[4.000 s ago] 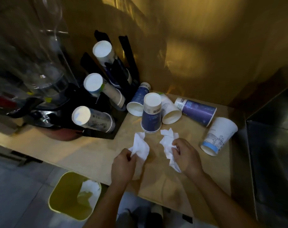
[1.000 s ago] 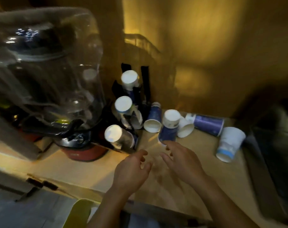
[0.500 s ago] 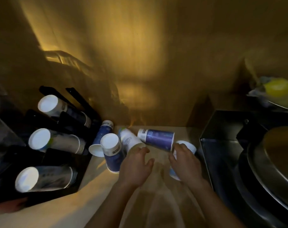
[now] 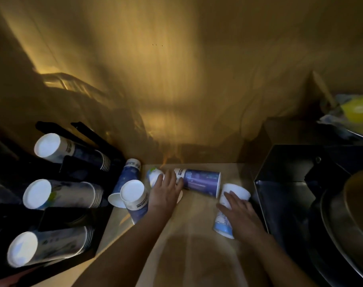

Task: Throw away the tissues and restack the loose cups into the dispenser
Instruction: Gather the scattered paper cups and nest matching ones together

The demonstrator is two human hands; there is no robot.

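Note:
A black cup dispenser [image 4: 58,216] at the left holds three lying stacks of paper cups [image 4: 62,194]. Loose cups lie on the wooden counter [image 4: 197,245]. A dark blue cup [image 4: 126,175] leans on the dispenser, and a blue cup [image 4: 135,195] stands upside down beside it. A purple cup [image 4: 201,181] lies on its side at the back. My left hand [image 4: 166,193] wraps over a lying white cup [image 4: 153,177]. My right hand [image 4: 240,216] grips a white cup with a blue band [image 4: 223,224]. No tissues are in sight.
A black metal box [image 4: 290,183] borders the counter on the right, close to my right hand. A large round metal pan [image 4: 352,214] sits beyond it, with a yellow item [image 4: 356,108] above. A wooden wall closes the back.
The tissues I held four seconds ago are gone from my hands. My view swung right, away from the water bottle. Both hands reached forward and closed on cups.

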